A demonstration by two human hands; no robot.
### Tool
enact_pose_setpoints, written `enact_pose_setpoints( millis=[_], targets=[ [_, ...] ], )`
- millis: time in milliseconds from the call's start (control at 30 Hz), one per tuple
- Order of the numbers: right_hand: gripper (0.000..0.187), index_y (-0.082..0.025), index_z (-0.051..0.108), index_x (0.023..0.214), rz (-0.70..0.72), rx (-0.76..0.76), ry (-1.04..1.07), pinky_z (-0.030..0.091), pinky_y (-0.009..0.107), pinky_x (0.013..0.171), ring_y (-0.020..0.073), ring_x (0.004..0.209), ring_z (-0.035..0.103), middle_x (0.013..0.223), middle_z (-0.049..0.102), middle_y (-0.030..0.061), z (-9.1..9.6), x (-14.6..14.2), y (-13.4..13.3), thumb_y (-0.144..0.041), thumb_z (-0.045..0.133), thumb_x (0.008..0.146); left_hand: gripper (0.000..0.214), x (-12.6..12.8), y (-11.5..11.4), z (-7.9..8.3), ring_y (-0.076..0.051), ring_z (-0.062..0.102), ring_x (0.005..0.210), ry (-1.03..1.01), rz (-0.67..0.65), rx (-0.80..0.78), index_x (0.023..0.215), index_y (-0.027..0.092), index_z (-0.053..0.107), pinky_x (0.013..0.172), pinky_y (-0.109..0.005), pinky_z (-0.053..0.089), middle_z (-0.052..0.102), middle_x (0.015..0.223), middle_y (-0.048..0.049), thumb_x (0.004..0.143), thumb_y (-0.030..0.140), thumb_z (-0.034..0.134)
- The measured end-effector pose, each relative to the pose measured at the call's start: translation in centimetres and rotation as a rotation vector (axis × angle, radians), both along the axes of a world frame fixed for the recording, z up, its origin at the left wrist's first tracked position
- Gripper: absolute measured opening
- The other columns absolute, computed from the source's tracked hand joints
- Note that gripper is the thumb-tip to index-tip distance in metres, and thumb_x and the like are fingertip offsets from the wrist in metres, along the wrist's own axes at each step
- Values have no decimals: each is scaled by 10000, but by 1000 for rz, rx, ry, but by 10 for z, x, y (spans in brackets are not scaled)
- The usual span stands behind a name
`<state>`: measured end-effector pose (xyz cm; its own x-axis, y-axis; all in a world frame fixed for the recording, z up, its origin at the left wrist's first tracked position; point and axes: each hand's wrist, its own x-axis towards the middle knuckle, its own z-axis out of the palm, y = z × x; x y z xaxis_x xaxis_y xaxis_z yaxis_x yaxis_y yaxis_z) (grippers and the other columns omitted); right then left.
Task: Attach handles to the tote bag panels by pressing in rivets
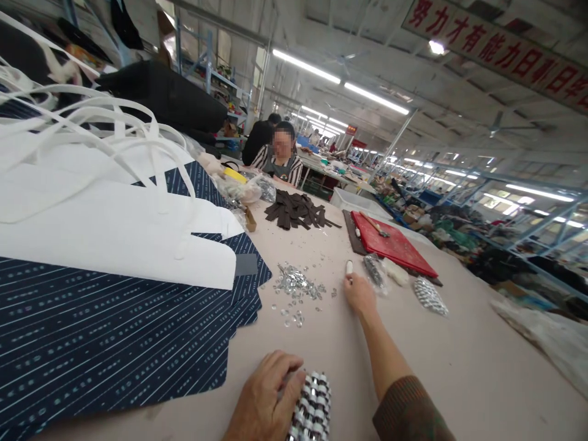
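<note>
My right hand (361, 294) reaches out over the table, its fingers closed on a small white rounded piece (349, 267) that sticks up past the fingertips. Low in the view, my left hand (271, 395) has bent fingers, with thumb and forefinger close together at the corner of a pack of shiny silver-and-white pieces (313, 404). Whatever lies between those fingertips is hidden. Left of my right hand, a loose heap of small silver metal discs (296, 283) spreads over the tabletop.
Navy printed sheets (138, 331) and white panels with straps (114, 226) pile up at left. Dark brown strips (298, 210) lie farther back. A red board (390, 242) bearing a hammer (374, 225), and another silver pack (429, 296), lie right. A person (280, 159) sits opposite.
</note>
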<state>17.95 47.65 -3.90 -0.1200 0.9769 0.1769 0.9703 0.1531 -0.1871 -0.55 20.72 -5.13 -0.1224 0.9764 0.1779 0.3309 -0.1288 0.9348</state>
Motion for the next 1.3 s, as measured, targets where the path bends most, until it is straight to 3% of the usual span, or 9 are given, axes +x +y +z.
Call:
enact_pose_setpoints(
  millis=[133, 233, 333, 500, 733, 867, 1067, 1200, 1300],
  targets=[
    [431, -160, 501, 1364, 100, 49, 16, 316, 484, 1138, 259, 1363, 416, 1469, 468, 134, -13, 12, -3, -365, 471, 987, 275, 4, 0, -1, -171, 610, 869, -56, 46, -5, 935, 211, 639, 797, -277, 450, 649, 903, -33, 976, 380, 426],
    [569, -102, 452, 1426, 247, -17, 32, 260, 443, 1179, 271, 1421, 342, 1505, 425, 165, -29, 3, -16, -451, 413, 978, 254, 5, 0, -4, -165, 612, 848, -69, 51, -5, 926, 214, 636, 783, -268, 445, 647, 892, -27, 969, 378, 446],
    [642, -89, 456, 1429, 356, -69, 60, 232, 500, 1183, 308, 1434, 310, 1510, 407, 180, -39, -10, -39, -527, 371, 966, 238, 6, 1, -6, -164, 611, 828, -68, 53, 4, 916, 217, 635, 762, -263, 445, 648, 876, -23, 965, 363, 453],
    [601, -172, 414, 1463, 576, -93, 122, 312, 415, 1167, 221, 1409, 371, 1519, 420, 99, -29, -30, -71, -513, 379, 970, 193, 7, 2, -6, -174, 606, 810, -23, 74, 30, 891, 219, 639, 734, -264, 447, 652, 851, -23, 945, 300, 472],
    [416, -103, 602, 1287, 668, -20, 167, 340, 467, 1135, 273, 1341, 460, 1396, 544, 190, -12, -112, -20, -316, 415, 982, 171, 7, 2, -8, -184, 603, 823, 18, 62, 37, 877, 211, 635, 731, -275, 453, 657, 854, -37, 921, 246, 473],
    [363, -129, 663, 1196, 797, 6, 173, 393, 442, 1099, 264, 1254, 537, 1306, 621, 167, -18, -147, -18, -355, 534, 943, 170, 5, 2, -10, -188, 603, 830, 43, 39, 46, 865, 207, 633, 725, -275, 457, 656, 847, -47, 908, 225, 470],
    [221, -196, 714, 961, 938, 102, 200, 458, 376, 1016, 197, 1063, 612, 1063, 721, 89, -18, -114, -48, -237, 497, 956, 152, 2, 2, -6, -184, 609, 851, 64, -3, -9, 866, 198, 630, 741, -274, 458, 660, 867, -46, 897, 198, 482],
    [211, -196, 699, 839, 944, 145, 175, 516, 352, 878, 204, 911, 636, 919, 721, 85, -5, -67, -65, -205, 508, 928, 146, 2, 2, -2, -192, 606, 864, 65, 4, -17, 859, 195, 630, 746, -285, 455, 666, 874, -48, 881, 175, 487],
    [228, -200, 688, 796, 917, 178, 153, 529, 342, 776, 201, 769, 631, 767, 696, 71, 7, -57, -75, -211, 501, 927, 155, 3, 2, 1, -191, 606, 860, 58, 15, -36, 864, 196, 635, 752, -293, 453, 667, 880, -42, 880, 164, 485]
  ],
)
